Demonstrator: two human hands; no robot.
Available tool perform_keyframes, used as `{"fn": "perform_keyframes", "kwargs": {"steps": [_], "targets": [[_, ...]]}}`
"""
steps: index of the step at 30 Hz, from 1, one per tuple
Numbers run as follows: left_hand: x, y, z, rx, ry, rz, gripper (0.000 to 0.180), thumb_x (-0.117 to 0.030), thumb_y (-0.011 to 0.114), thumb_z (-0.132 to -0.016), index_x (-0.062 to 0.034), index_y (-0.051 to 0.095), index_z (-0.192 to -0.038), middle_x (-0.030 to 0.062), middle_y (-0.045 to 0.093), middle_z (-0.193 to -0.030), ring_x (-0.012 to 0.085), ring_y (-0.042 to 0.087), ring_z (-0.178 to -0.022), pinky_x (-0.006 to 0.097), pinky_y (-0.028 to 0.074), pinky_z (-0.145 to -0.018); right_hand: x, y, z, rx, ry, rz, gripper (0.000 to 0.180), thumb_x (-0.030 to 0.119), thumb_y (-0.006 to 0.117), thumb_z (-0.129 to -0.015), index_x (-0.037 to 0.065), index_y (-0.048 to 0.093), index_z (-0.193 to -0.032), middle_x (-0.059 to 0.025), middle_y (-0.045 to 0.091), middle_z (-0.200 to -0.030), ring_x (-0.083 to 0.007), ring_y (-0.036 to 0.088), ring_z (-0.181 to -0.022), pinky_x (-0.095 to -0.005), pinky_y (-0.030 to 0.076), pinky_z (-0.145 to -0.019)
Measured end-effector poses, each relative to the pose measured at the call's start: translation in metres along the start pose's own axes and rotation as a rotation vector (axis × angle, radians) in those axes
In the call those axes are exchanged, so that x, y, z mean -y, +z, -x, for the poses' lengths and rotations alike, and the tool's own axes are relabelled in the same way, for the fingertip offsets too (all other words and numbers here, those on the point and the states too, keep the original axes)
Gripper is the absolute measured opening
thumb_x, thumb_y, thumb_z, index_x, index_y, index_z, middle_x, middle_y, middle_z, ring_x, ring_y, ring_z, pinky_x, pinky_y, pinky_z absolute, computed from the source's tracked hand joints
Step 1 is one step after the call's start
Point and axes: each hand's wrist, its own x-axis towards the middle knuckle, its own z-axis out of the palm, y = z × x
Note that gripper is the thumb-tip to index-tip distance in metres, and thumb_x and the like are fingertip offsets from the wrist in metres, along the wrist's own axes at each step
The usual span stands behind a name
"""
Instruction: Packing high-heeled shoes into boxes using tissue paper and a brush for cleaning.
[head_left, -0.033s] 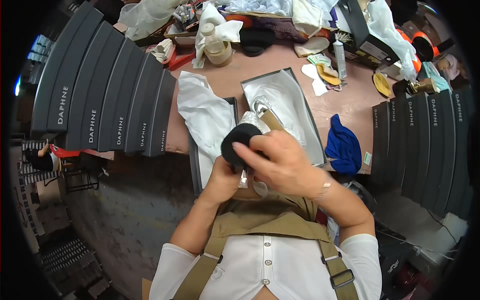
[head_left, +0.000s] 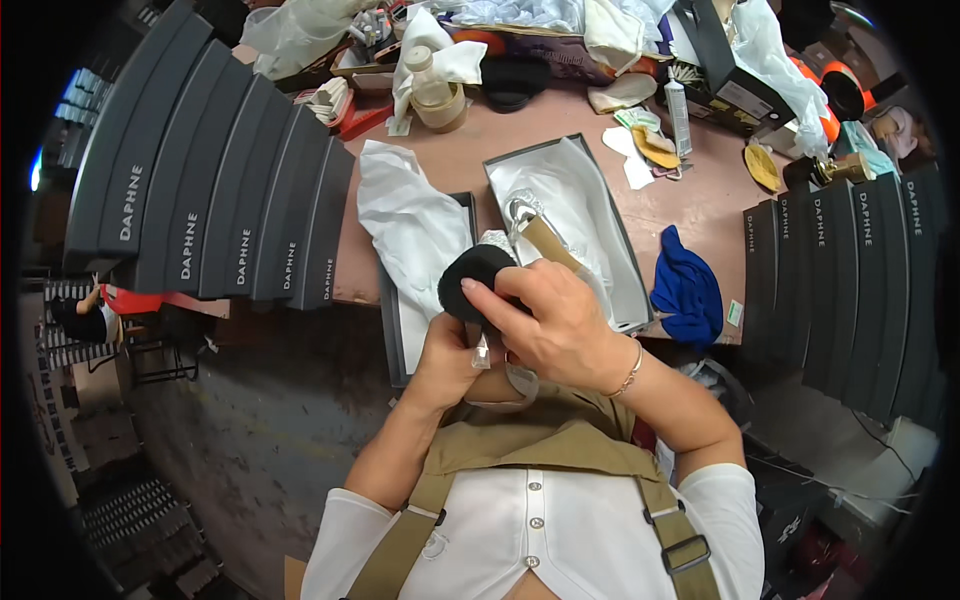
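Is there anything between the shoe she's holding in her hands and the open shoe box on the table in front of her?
Nothing visible blocks it. The shoe is held by the left hand and the right hand, which presses a black pad on it, right at the near edge of the open box. Only white tissue paper lines the box.

Shoe (head_left: 535, 232) in box (head_left: 628, 290) behind hands (head_left: 505, 335)

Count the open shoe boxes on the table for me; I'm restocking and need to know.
2: one grey-rimmed open box lined with white tissue lies mid-table, beyond the right hand; a second tray sits left of it. Clutter behind may hide more.
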Motion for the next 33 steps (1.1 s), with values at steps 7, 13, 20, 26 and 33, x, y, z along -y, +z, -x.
{"fn": "perform_keyframes", "kwargs": {"steps": [7, 13, 20, 26, 33], "targets": [[0.027, -0.037, 0.041, -0.041, -0.079, 0.157, 0.022, 0.000, 0.065, -0.085, -0.0009, 0.057, -0.106, 0.0041, 0.063, -0.092, 0.0124, 0.063, -0.074, 0.026, 0.053, -0.068, 0.056, 0.043, 0.070, -0.006, 0.360, -0.241, 0.053, -0.005, 0.062, -0.067, 0.002, 0.060, -0.119, -0.0133, 0.055, -0.095, -0.0288, 0.057, -0.080, -0.0361, 0.049, -0.070], [0.028, -0.025, 0.055, -0.063, -0.049, 0.113, 0.028, 0.000, 0.070, -0.080, -0.0009, 0.057, -0.104, 0.0053, 0.063, -0.094, 0.0155, 0.063, -0.083, 0.029, 0.053, -0.074, 0.066, 0.022, 0.025, -0.141, 0.225, -0.180, 0.055, -0.004, 0.065, -0.067, 0.005, 0.060, -0.121, -0.0137, 0.057, -0.097, -0.0303, 0.058, -0.087, -0.0374, 0.049, -0.074], [-0.013, -0.071, 0.001, -0.155, -0.069, -0.080, 0.036, -0.004, 0.073, -0.078, 0.0008, 0.052, -0.107, 0.0068, 0.063, -0.090, 0.0146, 0.064, -0.077, 0.033, 0.055, -0.072, 0.023, 0.031, 0.068, -0.155, 0.539, -0.360, 0.039, 0.001, 0.056, -0.078, 0.002, 0.059, -0.117, -0.0173, 0.056, -0.102, -0.0329, 0.058, -0.097, -0.0379, 0.046, -0.087], [0.017, -0.108, -0.056, -0.086, 0.431, -1.476, 0.032, -0.020, 0.067, -0.085, 0.0054, 0.060, -0.104, 0.0235, 0.063, -0.097, 0.0327, 0.063, -0.084, 0.038, 0.050, -0.075, -0.093, 0.025, 0.065, -0.044, 0.676, -0.271, 0.034, 0.018, 0.061, -0.076, 0.001, 0.062, -0.106, -0.0212, 0.060, -0.110, -0.0342, 0.059, -0.098, -0.0377, 0.048, -0.084], [0.054, -0.025, -0.040, 0.026, 0.125, -0.488, 0.036, -0.017, 0.061, -0.094, 0.0065, 0.056, -0.121, 0.0134, 0.064, -0.111, 0.0160, 0.062, -0.100, 0.028, 0.050, -0.087, -0.137, 0.028, 0.038, 0.437, 0.624, -0.200, 0.030, 0.023, 0.063, -0.072, 0.001, 0.064, -0.093, -0.0208, 0.065, -0.087, -0.0360, 0.063, -0.079, -0.0399, 0.050, -0.074]]}}
